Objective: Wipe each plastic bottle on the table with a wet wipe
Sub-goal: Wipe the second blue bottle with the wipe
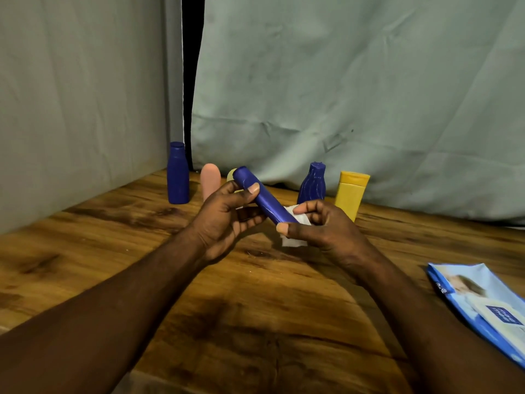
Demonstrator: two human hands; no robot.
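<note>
Wood table point(85, 251) w/ grey-green curtains point(341, 81) behind (dim light).

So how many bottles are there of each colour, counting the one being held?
Blue: 3 (tall bottle, ribbed bottle, held bottle gripped by the left hand, with the right hand pinching a wet wipe at its end)
Pink: 1 (pink bottle)
Yellow: 1 (yellow bottle)
Pale yellowish: 1 (pale one, mostly hidden, likely a bottle)
Total: 6
</note>
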